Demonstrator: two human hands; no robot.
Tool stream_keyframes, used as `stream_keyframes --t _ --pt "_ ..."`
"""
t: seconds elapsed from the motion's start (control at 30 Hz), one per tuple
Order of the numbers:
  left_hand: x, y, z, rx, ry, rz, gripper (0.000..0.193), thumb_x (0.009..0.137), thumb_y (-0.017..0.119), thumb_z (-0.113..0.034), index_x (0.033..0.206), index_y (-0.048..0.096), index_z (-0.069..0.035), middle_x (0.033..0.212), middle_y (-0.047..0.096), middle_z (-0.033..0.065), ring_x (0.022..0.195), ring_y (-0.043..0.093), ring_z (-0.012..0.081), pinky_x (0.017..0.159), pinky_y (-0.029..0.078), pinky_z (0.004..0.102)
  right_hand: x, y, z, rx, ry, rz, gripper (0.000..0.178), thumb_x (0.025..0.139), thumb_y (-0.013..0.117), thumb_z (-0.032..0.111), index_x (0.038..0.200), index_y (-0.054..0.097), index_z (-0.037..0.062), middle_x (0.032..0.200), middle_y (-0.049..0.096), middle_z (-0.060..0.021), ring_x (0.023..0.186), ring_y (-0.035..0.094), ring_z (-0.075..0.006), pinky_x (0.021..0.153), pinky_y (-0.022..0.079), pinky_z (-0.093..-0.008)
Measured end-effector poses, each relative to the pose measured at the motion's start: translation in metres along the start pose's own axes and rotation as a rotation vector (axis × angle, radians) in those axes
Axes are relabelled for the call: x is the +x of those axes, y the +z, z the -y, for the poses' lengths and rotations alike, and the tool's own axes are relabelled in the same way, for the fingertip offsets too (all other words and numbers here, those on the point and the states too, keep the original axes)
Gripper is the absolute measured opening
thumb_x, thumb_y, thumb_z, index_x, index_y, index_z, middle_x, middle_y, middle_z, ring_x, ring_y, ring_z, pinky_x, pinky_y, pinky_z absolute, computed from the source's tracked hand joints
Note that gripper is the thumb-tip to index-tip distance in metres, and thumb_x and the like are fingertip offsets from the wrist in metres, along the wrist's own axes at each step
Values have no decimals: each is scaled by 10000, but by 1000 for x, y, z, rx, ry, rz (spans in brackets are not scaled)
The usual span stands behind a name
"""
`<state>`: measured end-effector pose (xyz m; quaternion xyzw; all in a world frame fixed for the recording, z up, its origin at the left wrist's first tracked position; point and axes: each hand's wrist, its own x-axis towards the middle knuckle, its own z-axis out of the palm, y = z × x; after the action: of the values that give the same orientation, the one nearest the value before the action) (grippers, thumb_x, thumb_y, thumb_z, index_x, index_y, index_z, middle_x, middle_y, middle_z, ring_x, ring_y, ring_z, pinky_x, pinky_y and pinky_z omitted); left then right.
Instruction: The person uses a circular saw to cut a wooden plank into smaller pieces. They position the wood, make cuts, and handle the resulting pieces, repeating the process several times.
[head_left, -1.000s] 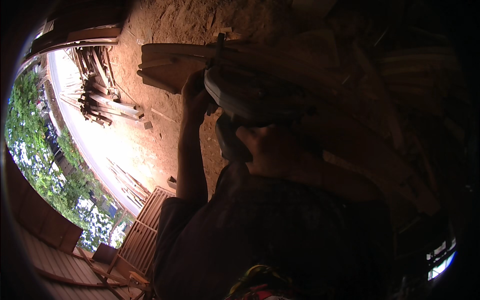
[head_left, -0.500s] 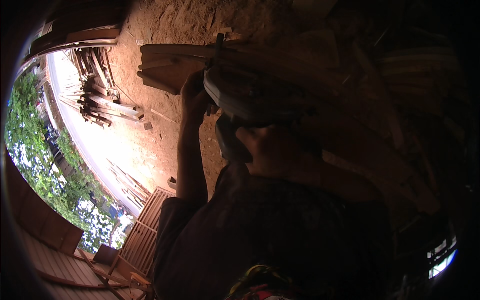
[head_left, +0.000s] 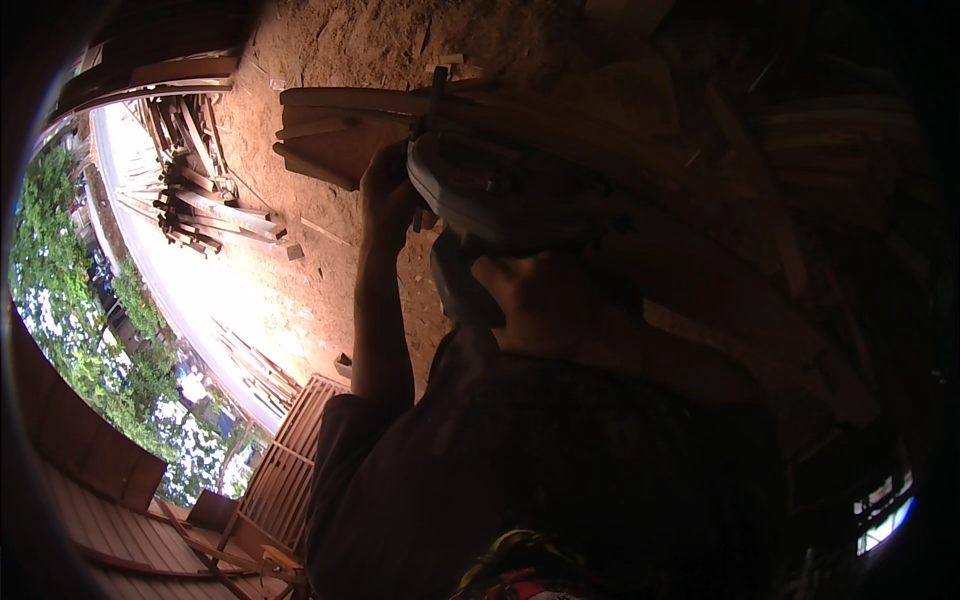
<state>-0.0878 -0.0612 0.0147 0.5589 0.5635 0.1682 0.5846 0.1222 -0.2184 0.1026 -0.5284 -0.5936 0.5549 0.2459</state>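
A dark circular saw [head_left: 455, 190] with a pale curved edge stands over wooden boards in front of my chest. Its grey rear grip [head_left: 462, 285] sits beneath my right hand [head_left: 545, 295], whose fingers are wrapped round it. My left hand [head_left: 386, 190] is at the saw's left front, bent over the near edge of the boards. Its fingertips are lost in shadow and behind the saw, so what it grips cannot be made out. A dark upright bar [head_left: 438, 95] rises just beyond that hand. The stacked wooden boards [head_left: 330, 125] stick out to the left; deep shadow hides the blade.
Brown dusty ground [head_left: 330, 50] surrounds the boards. At the left lies a pile of timber offcuts [head_left: 205, 205] in bright sunlight. Below it are thin strips [head_left: 255, 365] and a slatted wooden frame [head_left: 290, 450]. More planks [head_left: 790, 240] lie in the dark at the right.
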Motion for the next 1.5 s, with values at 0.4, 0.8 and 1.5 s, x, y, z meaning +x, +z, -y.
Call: stream_keyframes --t 0.4,0.8,1.5 --pt "-12 -9 -41 -221 86 65 659 903 782 -208 1469 537 24 1349 637 174 1070 688 206 845 568 342 1 1 -1 7 34 36 356 732 770 123 1024 601 10 920 742 -216 844 757 -394 750 623 -500" --pt "7 9 -114 264 94 191 629 860 803 -157 1429 586 2 1367 655 130 1268 628 226 1066 487 349 -5 -2 3 -46 4 -57 357 750 788 142 1036 612 21 854 741 -207 797 757 -385 710 624 -490" --pt "20 -6 -35 18 -204 30 552 911 760 -453 1223 696 -3 1163 642 109 1114 614 213 1030 437 340 -2 4 -5 -12 -50 -48 389 707 813 156 1005 608 12 893 738 -187 810 765 -359 722 633 -471"
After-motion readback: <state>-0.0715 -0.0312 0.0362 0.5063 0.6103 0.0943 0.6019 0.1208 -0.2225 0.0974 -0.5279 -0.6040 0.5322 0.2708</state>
